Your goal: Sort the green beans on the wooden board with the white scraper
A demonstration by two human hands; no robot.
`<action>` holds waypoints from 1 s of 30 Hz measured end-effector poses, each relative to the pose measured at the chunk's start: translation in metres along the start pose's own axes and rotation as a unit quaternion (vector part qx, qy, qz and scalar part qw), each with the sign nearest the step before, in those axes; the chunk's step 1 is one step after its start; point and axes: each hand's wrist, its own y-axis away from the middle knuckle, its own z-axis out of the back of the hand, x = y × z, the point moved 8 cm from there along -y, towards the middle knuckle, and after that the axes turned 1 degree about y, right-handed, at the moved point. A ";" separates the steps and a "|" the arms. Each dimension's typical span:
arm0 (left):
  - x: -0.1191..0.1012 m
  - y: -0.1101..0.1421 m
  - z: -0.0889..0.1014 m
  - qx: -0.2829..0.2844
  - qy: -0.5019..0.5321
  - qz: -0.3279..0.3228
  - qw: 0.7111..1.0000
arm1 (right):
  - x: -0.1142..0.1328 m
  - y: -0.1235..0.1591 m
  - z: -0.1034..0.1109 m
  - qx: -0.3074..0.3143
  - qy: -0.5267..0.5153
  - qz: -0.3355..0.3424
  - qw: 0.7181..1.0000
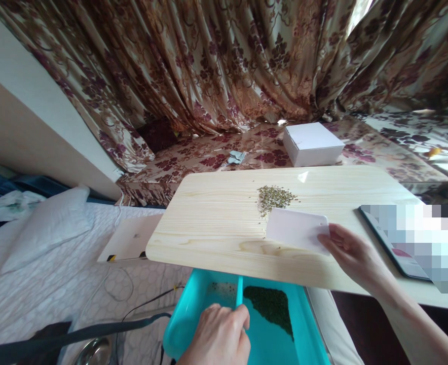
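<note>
At the left, the bed (95,286) lies beside the tray (179,312), which sits at the near edge of the worktop (201,218). The tray's support is hidden; if it is weak, a pull could tip the contents. The left compartment holds a few dark specks.

The left hand (222,334) is closed, apparently on the divider (239,294); its fingertips are hidden. Uneven pressure there could twist the tray. Right of the divider, a dark green heap (270,304) lies against the far part of the compartment; a tilt could slide it.

The loose seeds (274,196) lie beyond, around the middle of the worktop, with strays at the left and near sides. Caution: a fast stroke could scatter them, and seeds crossing the near edge wide of the tray could drop outside it.

The card (294,227) reaches the heap's near side. The right hand (347,248) pinches its right end between thumb and fingers; held at one end only, it could flex or pivot. At the far right, the tablet (383,248) could be knocked by a wide backswing.
</note>
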 end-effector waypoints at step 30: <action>-0.001 0.001 0.002 -0.012 0.007 -0.011 1.000 | -0.012 -0.001 0.004 -0.025 -0.022 -0.021 0.999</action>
